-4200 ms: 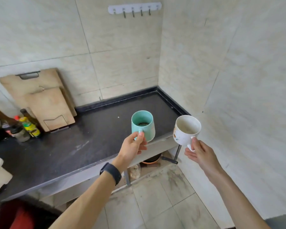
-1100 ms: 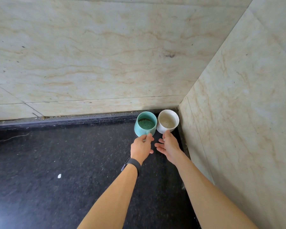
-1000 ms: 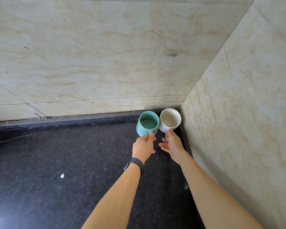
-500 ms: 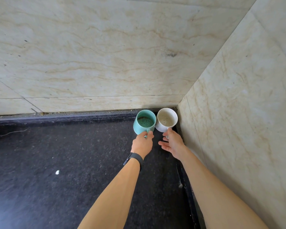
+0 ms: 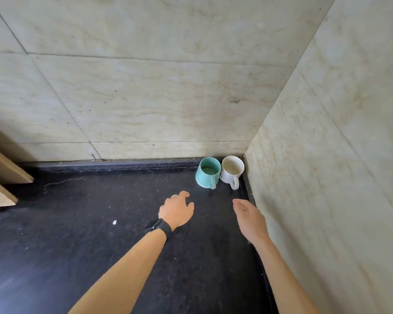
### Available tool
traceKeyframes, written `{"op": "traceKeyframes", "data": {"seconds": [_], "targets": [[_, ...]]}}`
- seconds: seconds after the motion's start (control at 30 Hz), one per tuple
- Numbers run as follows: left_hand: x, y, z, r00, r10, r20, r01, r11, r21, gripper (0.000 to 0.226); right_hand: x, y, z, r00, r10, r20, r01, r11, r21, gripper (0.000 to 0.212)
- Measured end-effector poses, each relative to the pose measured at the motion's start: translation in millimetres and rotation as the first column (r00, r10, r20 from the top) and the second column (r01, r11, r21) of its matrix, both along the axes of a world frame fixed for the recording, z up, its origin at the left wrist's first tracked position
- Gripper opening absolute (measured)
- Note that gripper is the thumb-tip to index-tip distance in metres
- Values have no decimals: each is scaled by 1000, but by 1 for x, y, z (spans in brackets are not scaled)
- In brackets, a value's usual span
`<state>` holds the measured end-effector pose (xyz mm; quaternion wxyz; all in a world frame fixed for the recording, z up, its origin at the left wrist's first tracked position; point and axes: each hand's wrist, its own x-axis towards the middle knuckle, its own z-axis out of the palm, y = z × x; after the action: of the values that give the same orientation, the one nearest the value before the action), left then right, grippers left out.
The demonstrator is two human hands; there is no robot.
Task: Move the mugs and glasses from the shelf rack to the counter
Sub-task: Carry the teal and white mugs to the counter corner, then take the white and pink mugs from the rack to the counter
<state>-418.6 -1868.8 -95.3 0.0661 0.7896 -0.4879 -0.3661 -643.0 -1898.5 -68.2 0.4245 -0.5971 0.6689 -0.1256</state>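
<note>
At the right of centre in the frame, two mugs stand upright in the far corner of the dark tabletop (image 5: 82,234), where the two tiled walls meet. One is the teal mug (image 5: 208,172), the other the white mug (image 5: 232,171), just to its right and touching it or very nearly so. Both handles point toward the lower edge of the frame, and each mug shows speckled residue at the bottom.

Below the mugs, both hands hover over the tabletop, empty and apart from the mugs. Lower centre, the left hand (image 5: 176,210) has its fingers loosely spread and curled; a ring shows on one finger and a black watch (image 5: 158,228) sits on the wrist. Slightly to the right, the right hand (image 5: 250,219) is flat and open, fingers together, pointing toward the white mug and close to the right wall (image 5: 338,155).

Along the left edge of the frame, wooden boards (image 5: 2,175) lean against the back wall (image 5: 145,87). A small white speck (image 5: 114,222) lies on the tabletop left of the watch.
</note>
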Motion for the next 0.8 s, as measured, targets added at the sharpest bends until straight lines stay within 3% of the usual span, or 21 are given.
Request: {"op": "traceKeyframes", "data": {"seconds": [0.17,0.3,0.43,0.6,0.8], "targets": [[44,89,62,952,-20,307,70,986,-153,48,32,50,57,965,259,-34,-257,918,-302,34],[73,172,110,880,150,450,-28,963,-267,45,75,84,97,845,516,-138,-511,705,-491,34],[85,280,152,775,371,512,-184,907,-380,41,122,140,129,687,693,-216,-653,460,-602,35],[83,448,191,571,619,539,-407,784,-469,40,182,251,165,458,860,-223,-721,213,-659,38],[46,671,240,191,819,541,-655,517,-551,40,244,442,211,68,979,-192,-671,-97,-735,36]]}}
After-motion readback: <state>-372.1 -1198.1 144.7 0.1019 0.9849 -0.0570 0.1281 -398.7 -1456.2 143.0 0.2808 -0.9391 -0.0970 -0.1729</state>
